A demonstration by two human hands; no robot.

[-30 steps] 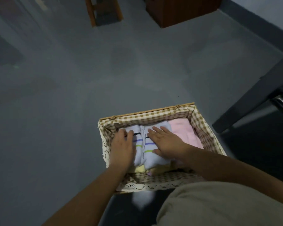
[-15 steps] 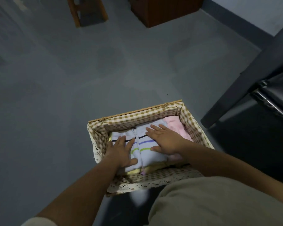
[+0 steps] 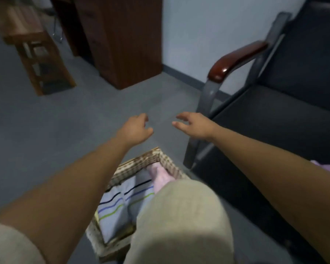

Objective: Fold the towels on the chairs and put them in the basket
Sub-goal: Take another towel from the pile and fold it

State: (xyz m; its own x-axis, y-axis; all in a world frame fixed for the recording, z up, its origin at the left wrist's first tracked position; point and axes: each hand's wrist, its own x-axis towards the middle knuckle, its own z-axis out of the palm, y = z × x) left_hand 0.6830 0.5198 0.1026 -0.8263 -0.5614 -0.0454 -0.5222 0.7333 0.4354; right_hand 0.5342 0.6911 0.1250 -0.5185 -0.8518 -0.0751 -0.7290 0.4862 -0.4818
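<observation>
Nearest, low: beige trouser knee (image 3: 179, 216) over basket (image 3: 141, 162) on floor. Inside basket: folded striped towel (image 3: 118, 204), pink towel (image 3: 161, 176) beside it at far-right corner. Soft, light, limp by look; likely to sag open unless gripped at folded edge or supported from under. Right edge, on chair seat (image 3: 274, 119): scrap of purple cloth (image 3: 328, 164), probably next towel; best pinched at two corners. Farther out, above floor: left hand (image 3: 135, 128) loosely curled, empty; right hand (image 3: 192, 124) fingers loosely spread, empty. Beyond: wooden cabinet (image 3: 122, 40).
</observation>
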